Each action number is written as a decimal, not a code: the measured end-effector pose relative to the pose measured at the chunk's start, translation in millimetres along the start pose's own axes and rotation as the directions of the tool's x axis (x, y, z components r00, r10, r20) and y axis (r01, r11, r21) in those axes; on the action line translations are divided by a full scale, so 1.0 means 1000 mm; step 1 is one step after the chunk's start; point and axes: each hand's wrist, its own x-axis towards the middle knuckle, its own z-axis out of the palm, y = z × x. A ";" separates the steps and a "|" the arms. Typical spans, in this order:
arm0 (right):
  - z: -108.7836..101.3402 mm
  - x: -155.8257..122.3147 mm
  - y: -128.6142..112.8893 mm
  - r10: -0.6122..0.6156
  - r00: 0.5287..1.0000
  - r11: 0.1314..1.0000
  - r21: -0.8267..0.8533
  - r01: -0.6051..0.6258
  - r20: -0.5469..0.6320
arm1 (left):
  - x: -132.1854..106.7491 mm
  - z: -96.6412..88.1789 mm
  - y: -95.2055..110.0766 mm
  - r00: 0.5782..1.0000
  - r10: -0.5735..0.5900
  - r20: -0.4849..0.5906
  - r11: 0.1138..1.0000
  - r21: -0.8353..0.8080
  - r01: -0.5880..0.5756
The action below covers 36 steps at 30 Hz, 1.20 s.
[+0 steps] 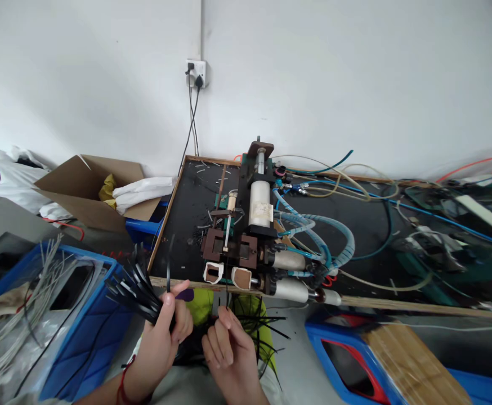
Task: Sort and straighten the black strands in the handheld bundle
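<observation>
My left hand (164,337) is closed around a bundle of black cable ties (134,287) that fans out up and to the left. My right hand (224,346) pinches a single black tie (227,281) that stands upright toward the small machine (246,236) on the black board (187,219). More loose black ties (263,326) lie in my lap over a yellow-green cloth, just below the board's front edge.
A blue crate (85,343) with white ties and plastic sits at left. Another blue crate (356,360) with a wooden board is at right. Hoses and cables (356,219) spread over the bench. A cardboard box (85,188) stands behind, near a wall socket (196,72).
</observation>
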 end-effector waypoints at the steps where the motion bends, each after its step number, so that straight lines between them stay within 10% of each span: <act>1: 0.000 0.000 0.000 0.005 1.000 1.000 -0.011 -0.005 -0.005 | 0.000 0.000 0.000 1.000 0.004 0.005 1.000 0.004 -0.004; 23: -0.004 0.002 0.000 0.039 0.999 0.999 -0.024 -0.040 -0.026 | -0.001 -0.001 -0.001 0.999 -0.012 0.030 0.999 0.052 0.011; 36: -0.005 -0.012 0.004 -0.198 0.980 0.872 -0.459 0.168 -0.018 | -0.015 -0.003 0.004 0.998 -0.021 0.055 0.999 0.025 0.020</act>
